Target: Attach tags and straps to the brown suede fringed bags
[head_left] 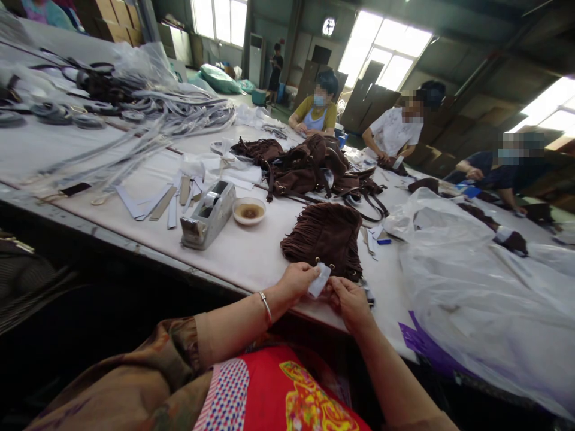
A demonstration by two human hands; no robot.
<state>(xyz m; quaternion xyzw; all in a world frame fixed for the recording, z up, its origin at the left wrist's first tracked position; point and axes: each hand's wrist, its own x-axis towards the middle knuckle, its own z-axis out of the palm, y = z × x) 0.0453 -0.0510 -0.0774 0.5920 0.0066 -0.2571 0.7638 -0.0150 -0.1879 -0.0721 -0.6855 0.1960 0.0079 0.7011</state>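
Note:
A dark brown fringed bag lies on the table right in front of me, with small gold rings along its near edge. At that edge my left hand is closed, pinching a small whitish translucent piece, perhaps plastic or paper. Close beside it my right hand has thumb and fingers pressed together near the piece's right side. Whatever lies between those fingertips is too small to make out.
Left of the bag stand a tape dispenser and a small white bowl of brownish liquid. Behind is a pile of brown bags. Clear plastic sheeting covers the right side; wrapped straps lie left. Several co-workers sit across.

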